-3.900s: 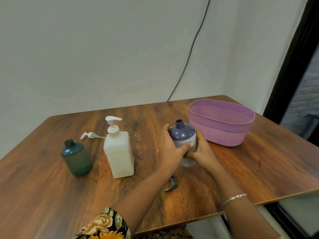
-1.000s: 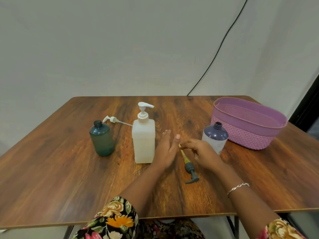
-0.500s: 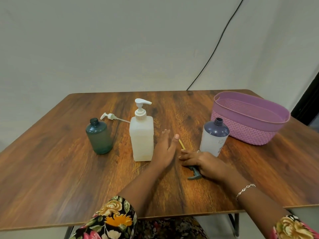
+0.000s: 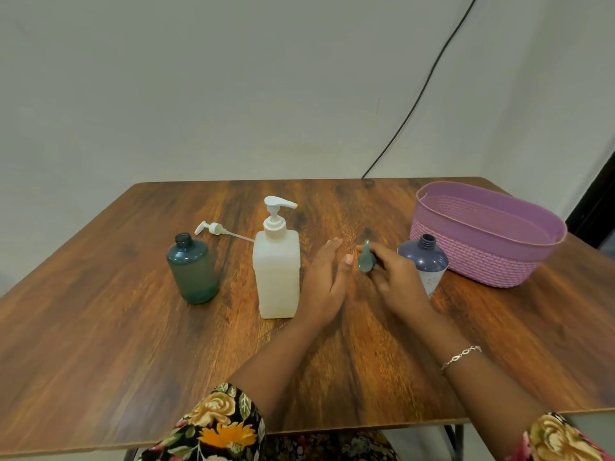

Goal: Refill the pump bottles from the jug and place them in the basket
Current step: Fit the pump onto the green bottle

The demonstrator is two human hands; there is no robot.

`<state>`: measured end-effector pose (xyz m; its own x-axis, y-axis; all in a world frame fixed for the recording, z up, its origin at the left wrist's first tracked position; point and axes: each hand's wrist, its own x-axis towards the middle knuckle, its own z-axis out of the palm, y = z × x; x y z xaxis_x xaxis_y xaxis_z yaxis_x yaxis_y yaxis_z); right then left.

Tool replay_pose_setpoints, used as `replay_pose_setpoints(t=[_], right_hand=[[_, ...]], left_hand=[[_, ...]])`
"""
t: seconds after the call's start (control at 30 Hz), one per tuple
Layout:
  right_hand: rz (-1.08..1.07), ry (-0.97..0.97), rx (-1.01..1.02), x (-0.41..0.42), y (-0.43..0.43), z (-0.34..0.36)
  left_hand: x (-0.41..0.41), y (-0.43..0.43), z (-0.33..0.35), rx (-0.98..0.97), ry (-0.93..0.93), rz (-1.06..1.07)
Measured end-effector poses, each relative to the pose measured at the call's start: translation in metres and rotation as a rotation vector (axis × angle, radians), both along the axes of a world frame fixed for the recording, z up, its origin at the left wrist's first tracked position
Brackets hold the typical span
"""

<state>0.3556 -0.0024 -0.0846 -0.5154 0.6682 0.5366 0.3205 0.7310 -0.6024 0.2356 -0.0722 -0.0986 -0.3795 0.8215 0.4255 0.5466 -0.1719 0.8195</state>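
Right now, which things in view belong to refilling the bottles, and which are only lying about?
For the job:
- white jug
- green bottle, open
- purple bottle, open
- white pump, lying on the table
- grey pump, held in the right hand
- basket

Not part of it:
- black cable on the wall
- bracelet

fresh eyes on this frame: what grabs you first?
The tall white pump jug stands mid-table, with the pink-purple basket at the far right. Just right of the jug, the right hand grips a grey-green pump head, beside the open left hand. Two bottles stand uncapped: a teal bottle at left with a white pump lying behind it, and a purple bottle in front of the basket.
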Motion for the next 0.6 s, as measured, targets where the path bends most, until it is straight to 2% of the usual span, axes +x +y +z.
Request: replay_pose_setpoints(t=[0.1, 0.27, 0.47, 0.6], right_hand=[[-0.009, 0.111, -0.028, -0.016, 0.001, 0.024], [-0.083, 0.181, -0.011, -0.038, 0.01, 0.065], [-0.085, 0.31, -0.051, -0.074, 0.005, 0.104], [-0.071, 0.358, -0.041, -0.098, -0.001, 0.133]], left_hand=[[-0.004, -0.003, 0.017, 0.104, 0.111, -0.022], [-0.005, -0.009, 0.052, 0.323, 0.298, -0.018], [-0.028, -0.025, 0.088, 0.542, 0.31, 0.158], [-0.059, -0.042, 0.1, 0.577, 0.289, 0.322]])
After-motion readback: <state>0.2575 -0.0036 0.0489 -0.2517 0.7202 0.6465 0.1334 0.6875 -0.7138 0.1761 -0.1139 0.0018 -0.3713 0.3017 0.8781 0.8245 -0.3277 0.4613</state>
